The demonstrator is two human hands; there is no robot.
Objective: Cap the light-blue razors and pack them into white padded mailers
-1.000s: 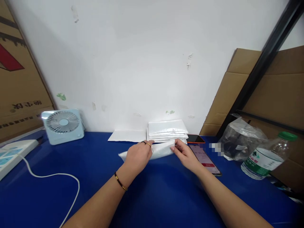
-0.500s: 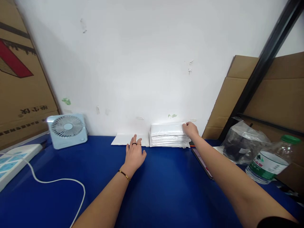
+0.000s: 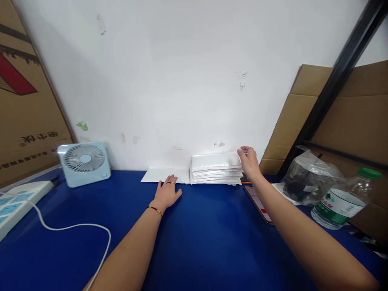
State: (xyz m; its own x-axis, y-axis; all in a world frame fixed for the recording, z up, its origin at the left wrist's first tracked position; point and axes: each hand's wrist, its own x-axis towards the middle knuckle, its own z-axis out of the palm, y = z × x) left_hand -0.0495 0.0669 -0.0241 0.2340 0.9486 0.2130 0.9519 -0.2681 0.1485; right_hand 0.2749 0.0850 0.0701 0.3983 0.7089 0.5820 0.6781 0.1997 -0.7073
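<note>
A stack of white padded envelopes (image 3: 216,169) lies on the blue table against the wall. My right hand (image 3: 250,162) is at its right end, with curved fingertips beside the top envelope's corner and a small gap between thumb and fingers. Left of the stack lies a flat white envelope (image 3: 154,175). My left hand (image 3: 166,194) rests palm down at that envelope's front edge, fingers spread, holding nothing. Rings and a bracelet are on this hand and wrist. Below my right wrist lies a phone (image 3: 257,203), partly covered by my forearm.
To the left stand a light blue fan (image 3: 85,162) and a white power strip (image 3: 22,202) with a cable (image 3: 75,225). On the right are a plastic-wrapped roll (image 3: 309,178), a green-capped bottle (image 3: 341,206) and cardboard (image 3: 298,109). A large carton (image 3: 27,113) stands far left.
My right hand has shifted slightly right and up at the top envelope's corner, its fingers spreading a little. My left hand has drawn slightly left and lies flatter.
</note>
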